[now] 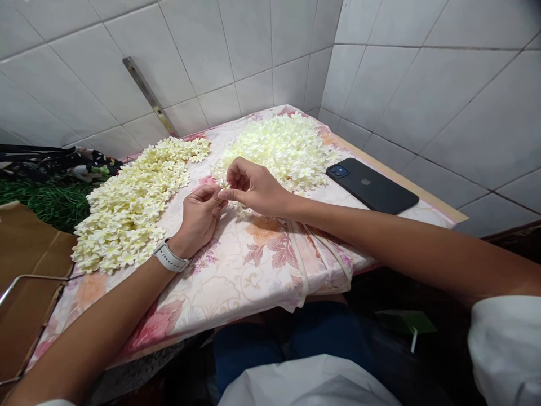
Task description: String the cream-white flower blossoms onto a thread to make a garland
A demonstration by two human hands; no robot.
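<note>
My left hand (202,219), with a pale watch band on its wrist, is closed in a pinch over the middle of the table. Its fingertips meet those of my right hand (257,189), also pinched. Between them is a small white flower (224,184), partly covered by the fingers. Behind my right hand spreads a heap of loose white flowers (281,148). To the left of my left hand lies a long pile of creamier flowers (135,203), packed close together. A few loose flowers (243,212) lie just under my right hand.
A floral cloth (249,282) covers the table, which stands in a tiled corner. A black phone (372,185) lies face down at the right. At the left are brown cardboard (31,270), green stringy material (46,203) and dark patterned fabric (80,163). A metal strip (147,93) leans on the wall.
</note>
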